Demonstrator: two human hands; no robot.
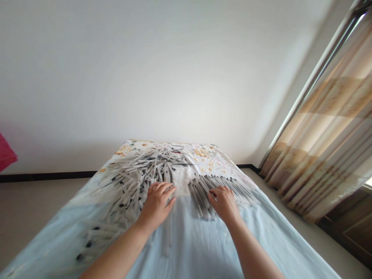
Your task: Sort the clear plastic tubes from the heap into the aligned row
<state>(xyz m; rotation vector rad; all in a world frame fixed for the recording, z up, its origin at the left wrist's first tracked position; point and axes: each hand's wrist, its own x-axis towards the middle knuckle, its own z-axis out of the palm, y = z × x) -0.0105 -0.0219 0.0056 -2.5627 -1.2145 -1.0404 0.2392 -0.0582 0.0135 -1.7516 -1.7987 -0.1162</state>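
A loose, tangled heap of slim, whitish, pen-like sticks (136,170) with dark ends covers the left half of the cloth-covered table. My left hand (158,203) is at the heap's right edge, palm down, fingers stretched forward and thumb apart. Below that hand, a couple of upright-pointing sticks (167,236) extend toward me. On the right is a neat row of similar sticks (200,197), lined up side by side with their dark ends facing away. My right hand (225,201) lies over the row's middle, fingers bent and thumb apart; its fingertips touch or nearly touch the sticks.
The table wears a floral cloth (207,157) at the back and a pale blue one (200,248) in front. More sticks (95,242) lie at the near left. A white wall (174,77) stands behind, a curtain (325,139) on the right, something pink (6,153) far left.
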